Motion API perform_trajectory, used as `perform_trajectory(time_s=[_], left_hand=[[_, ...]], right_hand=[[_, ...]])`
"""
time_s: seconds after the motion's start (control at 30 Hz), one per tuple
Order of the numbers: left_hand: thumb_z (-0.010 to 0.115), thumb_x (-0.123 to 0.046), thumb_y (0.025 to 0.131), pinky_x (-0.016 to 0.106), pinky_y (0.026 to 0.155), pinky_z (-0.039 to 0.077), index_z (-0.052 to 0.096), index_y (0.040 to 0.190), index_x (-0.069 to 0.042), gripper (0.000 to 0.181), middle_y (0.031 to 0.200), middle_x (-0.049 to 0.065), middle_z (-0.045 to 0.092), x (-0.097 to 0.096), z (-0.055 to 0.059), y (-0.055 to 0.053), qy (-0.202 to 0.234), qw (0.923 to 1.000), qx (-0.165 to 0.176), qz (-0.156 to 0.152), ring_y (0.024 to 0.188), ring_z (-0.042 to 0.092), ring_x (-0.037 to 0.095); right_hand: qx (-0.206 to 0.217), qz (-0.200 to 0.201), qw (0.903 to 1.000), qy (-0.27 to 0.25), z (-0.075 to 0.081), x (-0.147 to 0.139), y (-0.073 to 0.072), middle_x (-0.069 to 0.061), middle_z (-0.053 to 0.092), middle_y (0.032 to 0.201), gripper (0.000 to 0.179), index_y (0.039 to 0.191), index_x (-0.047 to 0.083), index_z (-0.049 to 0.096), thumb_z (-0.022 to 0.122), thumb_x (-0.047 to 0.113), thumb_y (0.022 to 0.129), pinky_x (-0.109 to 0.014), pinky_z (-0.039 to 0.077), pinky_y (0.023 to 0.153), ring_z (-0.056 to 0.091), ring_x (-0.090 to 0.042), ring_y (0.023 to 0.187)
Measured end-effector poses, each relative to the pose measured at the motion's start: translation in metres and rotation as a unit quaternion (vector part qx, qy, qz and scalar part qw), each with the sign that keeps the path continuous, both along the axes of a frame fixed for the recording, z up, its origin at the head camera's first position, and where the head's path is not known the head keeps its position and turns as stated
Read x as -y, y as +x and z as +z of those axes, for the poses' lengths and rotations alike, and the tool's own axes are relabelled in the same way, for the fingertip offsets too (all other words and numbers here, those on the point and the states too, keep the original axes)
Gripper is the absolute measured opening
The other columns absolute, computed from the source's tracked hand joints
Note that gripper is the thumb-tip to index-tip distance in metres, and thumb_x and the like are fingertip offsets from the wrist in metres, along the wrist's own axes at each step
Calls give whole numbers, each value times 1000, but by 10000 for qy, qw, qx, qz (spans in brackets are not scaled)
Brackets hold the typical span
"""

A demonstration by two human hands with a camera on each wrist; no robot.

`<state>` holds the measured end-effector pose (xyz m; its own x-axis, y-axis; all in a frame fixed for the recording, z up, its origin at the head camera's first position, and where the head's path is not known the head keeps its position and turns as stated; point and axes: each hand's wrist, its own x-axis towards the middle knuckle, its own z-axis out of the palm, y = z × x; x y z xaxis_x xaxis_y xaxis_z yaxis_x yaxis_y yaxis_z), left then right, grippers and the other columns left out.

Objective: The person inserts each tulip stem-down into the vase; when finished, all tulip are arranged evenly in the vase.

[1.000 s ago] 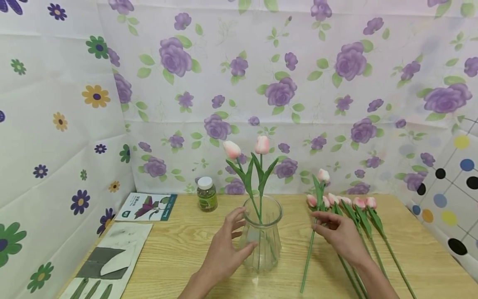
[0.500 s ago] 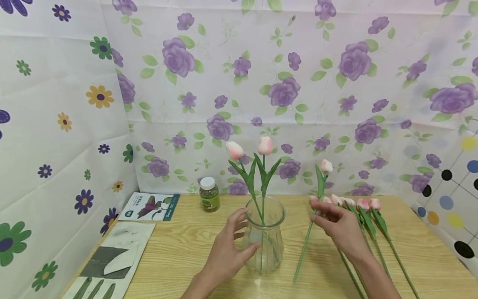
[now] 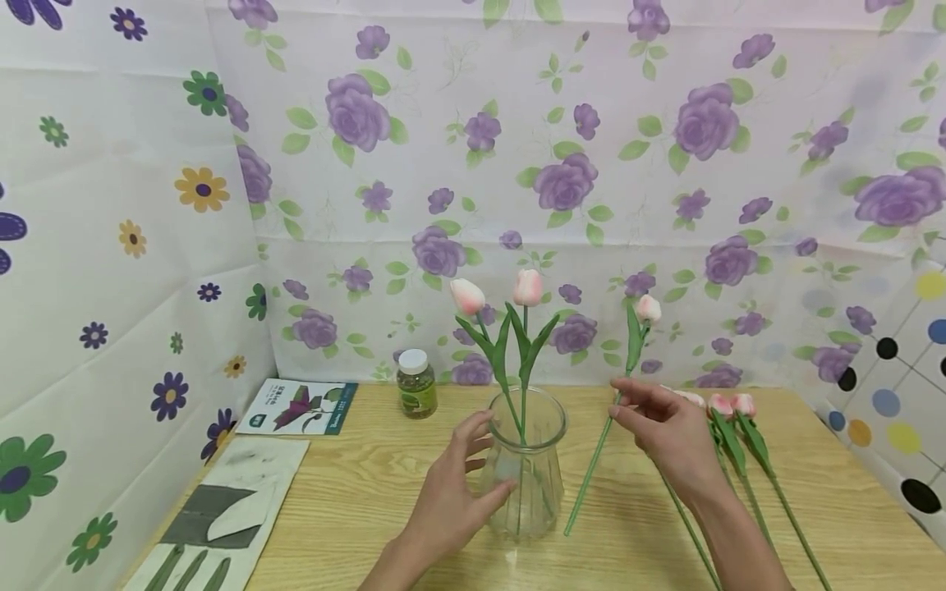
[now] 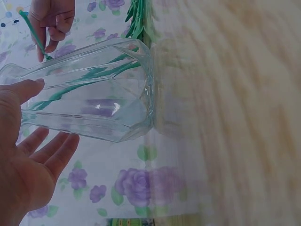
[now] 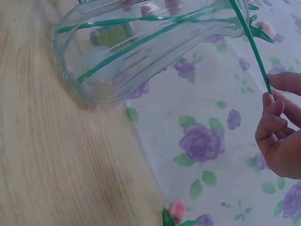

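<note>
A clear ribbed glass vase (image 3: 543, 484) stands upright on the table, with two pink-and-white tulips (image 3: 528, 287) in it. My left hand (image 3: 447, 497) holds the vase from its left side, thumb in front and fingers around behind. To the right of the vase, my right hand (image 3: 668, 435) pinches a third tulip (image 3: 648, 309) by its green stem (image 5: 254, 47), between thumb and fingers. That tulip leans, bloom up and to the right, its stem's lower end beside the vase. Several more tulips (image 3: 730, 443) lie on the table behind and right of my right hand, partly hidden by it.
A small jar with a white lid (image 3: 417, 386) stands at the back, left of the vase. Along the table's left side lie a printed booklet (image 3: 296, 406) and a grey-and-white printed sheet (image 3: 232, 509). Flower-patterned cloth (image 3: 443, 123) hangs behind the wooden table (image 3: 347, 501).
My right hand has lifted the tulip away from the others; its bloom is higher and its stem's lower end has swung left toward the vase. The left hand stays on the vase.
</note>
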<state>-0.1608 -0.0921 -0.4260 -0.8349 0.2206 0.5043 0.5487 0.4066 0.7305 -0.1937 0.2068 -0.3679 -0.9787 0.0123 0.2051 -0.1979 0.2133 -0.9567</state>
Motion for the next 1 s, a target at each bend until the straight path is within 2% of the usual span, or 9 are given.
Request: perform_trajectory(time_s=[0.3, 0.53, 1.0], left_hand=[[86, -8, 88, 50, 95, 65, 32, 160, -27, 91, 151, 15, 58, 0, 0, 0, -14, 10000, 16, -29, 127, 68, 33], [86, -6, 88, 50, 95, 65, 32, 160, -28, 92, 152, 14, 57, 1, 1, 1, 6, 10000, 20, -24, 127, 68, 33], [87, -8, 87, 47, 95, 65, 33, 159, -27, 93, 151, 12, 59, 0, 1, 1, -16, 10000, -20, -28, 126, 69, 33]], right_hand=[[-67, -63, 9990, -429, 8, 8, 2, 8, 64, 100, 38, 135, 9, 71, 78, 18, 99, -25, 47, 55, 52, -8, 73], [-197, -132, 9941, -1062, 15, 14, 0, 6, 65, 96, 32, 128, 10, 75, 79, 14, 97, -27, 44, 54, 48, -9, 68], [-24, -682, 9867, -1474, 31, 23, -7, 8, 67, 91, 30, 124, 15, 77, 82, 14, 95, -20, 50, 57, 52, -8, 70]])
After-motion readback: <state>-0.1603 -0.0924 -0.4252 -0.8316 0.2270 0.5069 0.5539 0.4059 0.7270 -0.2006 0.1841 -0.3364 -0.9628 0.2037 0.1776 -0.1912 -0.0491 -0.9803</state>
